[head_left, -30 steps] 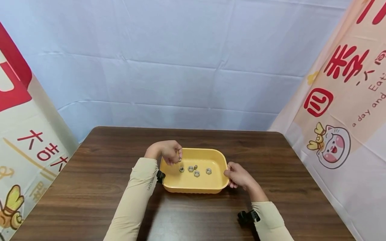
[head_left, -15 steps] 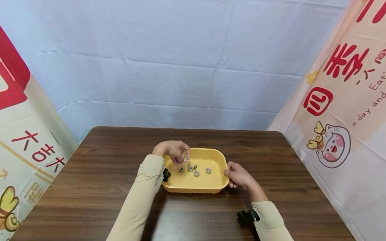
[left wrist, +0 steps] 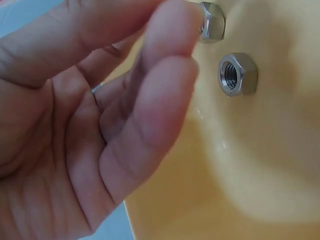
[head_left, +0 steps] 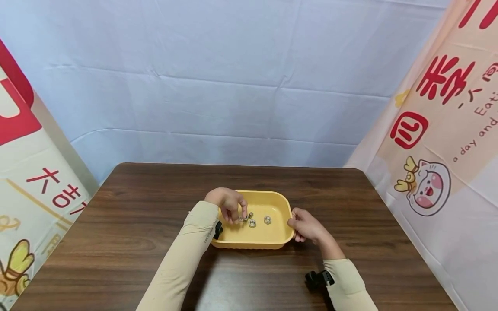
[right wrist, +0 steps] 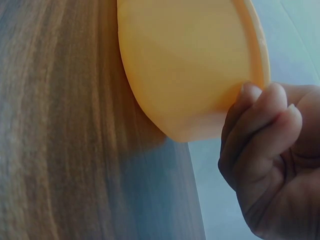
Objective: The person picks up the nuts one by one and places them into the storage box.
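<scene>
My left hand reaches into a yellow tray and pinches a metal hex nut low over the tray floor. In the left wrist view, its curled fingers partly cover one nut, while a threaded nut lies on the tray beside them. More nuts lie to the right in the head view, including a front nut and a separate right-hand nut. My right hand grips the tray's right rim, fingers curled against the outer wall in the right wrist view.
The tray stands on a dark wooden table. A pale cloth hangs behind the table, and printed cloths hang at both sides. Each wrist wears a black camera.
My left hand has moved right and down into the tray, lowering the pinched nut among the others. My right hand stays on the rim.
</scene>
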